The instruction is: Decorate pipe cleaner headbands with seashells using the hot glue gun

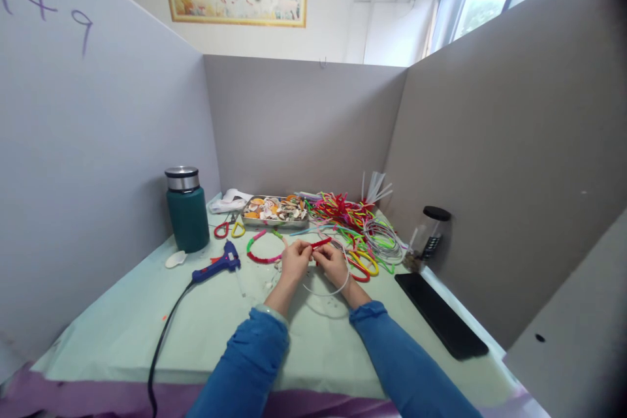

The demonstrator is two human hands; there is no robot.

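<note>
My left hand (295, 260) and my right hand (334, 264) are closed close together above the middle of the table. Both pinch a red pipe cleaner (322, 243), whose end sticks out over my right fingers. A thin white hoop (329, 294) hangs at my hands and loops down under the right wrist; exactly how the fingers grip it is hidden. Left of my hands lies a ring wrapped in pink, green and red (257, 259), its right edge hidden by my left hand. Red and yellow rings (368, 266) lie just right of my right hand.
At left are a blue glue gun (215, 266) with its cord, a white spoon (175, 259), scissors (228, 229) and a green bottle (187, 219). Behind stand a shell tray (275, 223) and a pipe cleaner pile (343, 210). A black slab (441, 315) and clear jar (426, 235) are right.
</note>
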